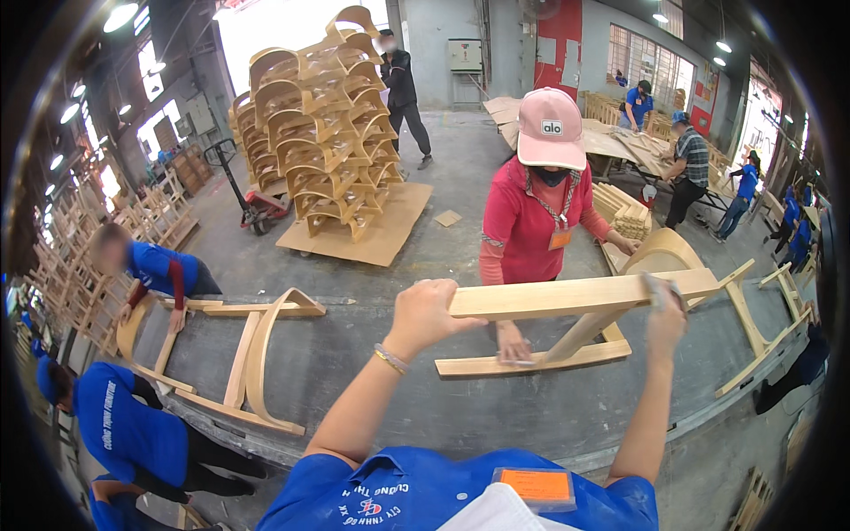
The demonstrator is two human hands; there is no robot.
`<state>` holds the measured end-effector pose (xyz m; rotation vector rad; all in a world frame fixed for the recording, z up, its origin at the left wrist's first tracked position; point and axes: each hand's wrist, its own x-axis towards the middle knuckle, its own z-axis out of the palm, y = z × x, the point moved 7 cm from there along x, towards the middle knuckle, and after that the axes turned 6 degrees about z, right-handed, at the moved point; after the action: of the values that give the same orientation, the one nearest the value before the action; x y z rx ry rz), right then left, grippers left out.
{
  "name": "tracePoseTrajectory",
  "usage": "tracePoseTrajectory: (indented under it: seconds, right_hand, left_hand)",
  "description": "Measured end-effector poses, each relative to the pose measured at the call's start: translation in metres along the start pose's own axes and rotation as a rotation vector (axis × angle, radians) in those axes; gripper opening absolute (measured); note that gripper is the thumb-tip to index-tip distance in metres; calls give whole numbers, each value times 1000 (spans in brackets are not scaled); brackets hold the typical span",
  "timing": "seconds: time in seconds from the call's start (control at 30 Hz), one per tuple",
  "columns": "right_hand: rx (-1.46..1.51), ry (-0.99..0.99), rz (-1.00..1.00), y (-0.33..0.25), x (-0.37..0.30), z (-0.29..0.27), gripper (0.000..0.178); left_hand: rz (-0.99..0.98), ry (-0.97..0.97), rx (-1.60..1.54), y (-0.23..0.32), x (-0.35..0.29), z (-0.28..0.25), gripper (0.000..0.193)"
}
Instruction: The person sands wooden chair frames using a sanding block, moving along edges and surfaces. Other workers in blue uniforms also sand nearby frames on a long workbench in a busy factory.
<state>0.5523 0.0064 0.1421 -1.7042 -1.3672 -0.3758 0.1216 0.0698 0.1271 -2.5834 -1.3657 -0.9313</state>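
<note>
Toward 3 o'clock from the middle of our view, above the grey worktable (372, 380), we have the upper rail (558, 299) of a pale wooden chair frame (580, 338). Our left hand (429, 314) grasps the rail's left end, thumb underneath and fingers over the top. From that grip the long axis runs almost straight to 3 o'clock, tipping a little upward. Our right hand (666, 323), blurred, clasps a grey pad (657, 288) at the rail near its far end, with a short stub of wood reaching past it; this hand is the nearer one to the right end. The lower rail (531, 359) lies toward 4 o'clock from our left hand, and a bent-wood curve (664, 250) rises at 12 o'clock from our right. Across the table, toward 2 o'clock from the middle, a co-worker in a pink cap (540, 212) leans in, one hand (512, 345) at the lower rail; we cannot tell what it holds. Another chair frame with a curved back (259, 358) lies toward 8 o'clock.
</note>
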Motion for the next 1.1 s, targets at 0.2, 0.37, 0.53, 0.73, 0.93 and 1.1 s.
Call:
tracePoseTrajectory:
  seconds: [0.2, 0.37, 0.53, 0.73, 0.93, 1.1]
  right_hand:
    - [-64, -10, -96, -101, -29, 65, 30]
    - [297, -148, -433, -245, -116, 124, 42]
    - [179, -104, -282, -127, -58, 61, 48]
    - [-254, -73, 122, -38, -3, 15, 40]
    - [78, -41, -333, -67, -38, 51, 38]
    - [-377, 5, 284, 201, 76, -23, 34]
  left_hand:
    - [19, 41, -1, 4, 1, -1, 61]
    - [34, 85, -46, 6, 1, 2, 55]
    - [22, 81, -58, 21, -3, 6, 56]
    - [8, 61, -69, 19, 3, 15, 57]
    - [8, 82, -82, 22, 9, 15, 58]
    - [6, 82, -66, 36, 10, 16, 59]
